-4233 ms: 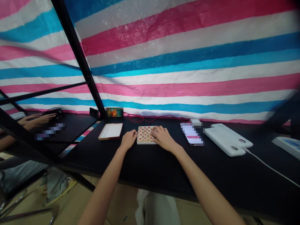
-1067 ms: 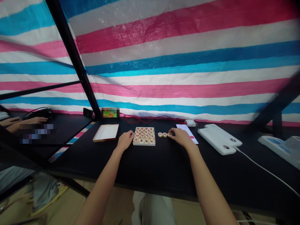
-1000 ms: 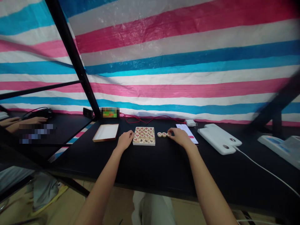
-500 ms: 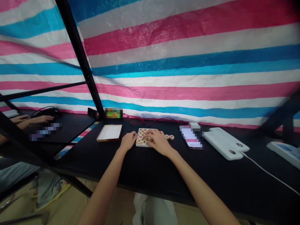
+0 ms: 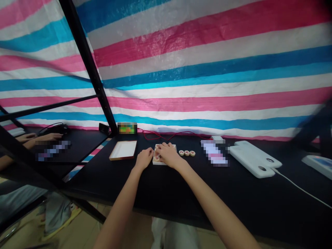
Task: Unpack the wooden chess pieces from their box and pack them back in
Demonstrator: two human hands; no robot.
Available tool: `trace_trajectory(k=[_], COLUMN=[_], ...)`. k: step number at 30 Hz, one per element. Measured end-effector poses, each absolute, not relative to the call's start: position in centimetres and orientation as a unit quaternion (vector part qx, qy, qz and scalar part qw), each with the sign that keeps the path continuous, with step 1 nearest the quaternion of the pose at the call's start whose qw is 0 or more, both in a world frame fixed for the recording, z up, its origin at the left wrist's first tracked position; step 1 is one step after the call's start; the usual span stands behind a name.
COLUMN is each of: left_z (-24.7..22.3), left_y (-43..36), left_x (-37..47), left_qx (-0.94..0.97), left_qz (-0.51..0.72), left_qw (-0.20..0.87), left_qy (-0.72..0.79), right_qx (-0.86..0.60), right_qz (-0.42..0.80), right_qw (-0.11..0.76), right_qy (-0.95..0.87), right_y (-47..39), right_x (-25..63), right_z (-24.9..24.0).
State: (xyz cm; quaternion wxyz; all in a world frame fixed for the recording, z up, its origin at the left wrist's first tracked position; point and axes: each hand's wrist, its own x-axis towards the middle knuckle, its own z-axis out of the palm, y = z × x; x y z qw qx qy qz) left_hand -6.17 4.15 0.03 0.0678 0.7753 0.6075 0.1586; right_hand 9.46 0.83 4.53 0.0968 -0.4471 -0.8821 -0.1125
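Note:
A white box (image 5: 161,163) of Chinese chess pieces (image 5: 157,158) with red characters sits on the black table. Against its left edge rests my left hand (image 5: 144,159), its fingers curled in a loose fist. My right hand (image 5: 168,154) lies over the box with its fingers bent down among the pieces. They are drawn together, and whatever is between the fingertips is hidden. Most of the box's contents are covered by that hand. Just right of the box, three loose pieces (image 5: 187,153) lie in a row.
An open box lid (image 5: 123,150) lies to the left. Behind it stands a phone (image 5: 127,128) with a red cable. Rightward are another phone (image 5: 214,153), a white charger (image 5: 217,139) and a white device (image 5: 254,159) with a cord. A co-worker's hand (image 5: 53,136) shows far left.
My right hand has shifted left over the box, and its spread fingers have drawn together. Three loose pieces now show beside it instead of two. The view has tilted slightly.

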Motion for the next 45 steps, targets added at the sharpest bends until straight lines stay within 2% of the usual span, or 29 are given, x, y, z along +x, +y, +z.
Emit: trace_trajectory(k=[9,14,20,25,29,37,39,43,45], left_z=[0.6,0.9,1.0,0.8,0.8,1.0,1.0,1.1,1.1], left_y=[3.8,3.6,3.7,3.8,3.7,3.6,3.6,3.6,3.6], left_x=[-5.9,-5.9,-5.9,-6.0,-6.0,-6.0,-6.0,-5.9,-5.8], left_qx=[0.764,0.768,0.766,0.77,0.774,0.77,0.769,0.765,0.763], left_qz=[0.148,0.149,0.144,0.145,0.145,0.145,0.146,0.145,0.143], left_qw=[0.075,0.077,0.085,0.082,0.08,0.083,0.084,0.09,0.093], left_qy=[0.623,0.618,0.62,0.615,0.612,0.616,0.616,0.621,0.623], right_qx=[-0.438,-0.438,-0.565,-0.654,-0.658,-0.642,-0.636,-0.588,-0.553], right_qz=[-0.099,-0.025,0.079,0.055,0.028,0.021,0.022,-0.007,-0.036], right_qw=[0.116,0.217,0.235,0.211,0.151,0.098,0.121,0.22,0.237], right_qy=[-0.886,-0.872,-0.786,-0.724,-0.737,-0.76,-0.762,-0.778,-0.798], right_y=[1.1,1.0,0.3,-0.6,-0.5,0.3,0.3,-0.4,-0.9], right_x=[9.8,13.0,23.3,28.3,27.7,26.9,26.8,24.1,21.4], right_z=[4.5,5.8,5.3,4.6,4.2,3.2,3.5,5.0,5.5])
